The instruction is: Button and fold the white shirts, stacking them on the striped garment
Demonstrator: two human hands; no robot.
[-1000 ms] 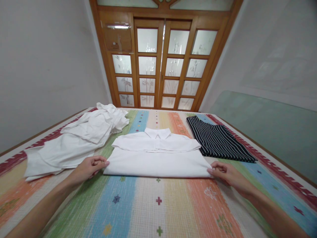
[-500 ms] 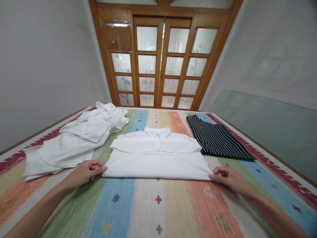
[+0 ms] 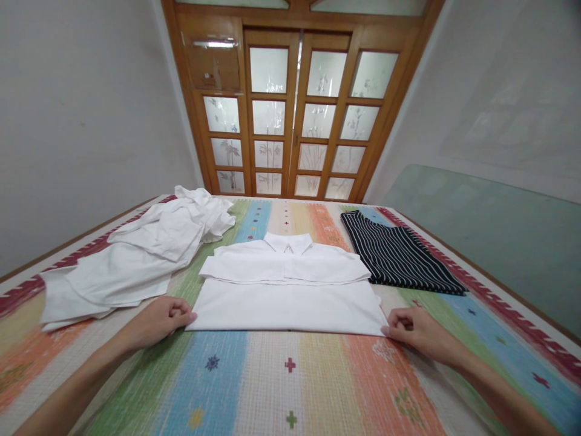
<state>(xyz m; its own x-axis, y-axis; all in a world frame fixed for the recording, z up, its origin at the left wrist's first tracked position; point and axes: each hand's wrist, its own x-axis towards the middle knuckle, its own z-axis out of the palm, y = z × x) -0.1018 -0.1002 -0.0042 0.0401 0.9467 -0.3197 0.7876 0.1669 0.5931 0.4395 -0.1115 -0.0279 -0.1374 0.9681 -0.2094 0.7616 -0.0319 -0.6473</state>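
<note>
A white collared shirt (image 3: 285,309) lies folded across the middle of the patterned cloth, its collar pointing away from me and a folded band crossing below it. My left hand (image 3: 170,318) pinches the shirt's near left corner between thumb and fingers. At the near right corner, my right hand (image 3: 408,327) pinches the fabric in the same way. The near edge runs almost straight between both hands. Some fingers of each hand are curled under and partly hidden.
Crumpled white clothing (image 3: 136,260) lies to the left. A folded black garment with white stripes (image 3: 399,254) lies to the right. The striped, colourful cloth (image 3: 267,387) covers the surface. Beyond stand wooden doors with glass panes (image 3: 293,121), and a pale green panel (image 3: 476,212) borders the right side.
Both hands have shifted slightly toward me, and the shirt's near edge has come a little nearer with them. The clothes at either side have stayed in place.
</note>
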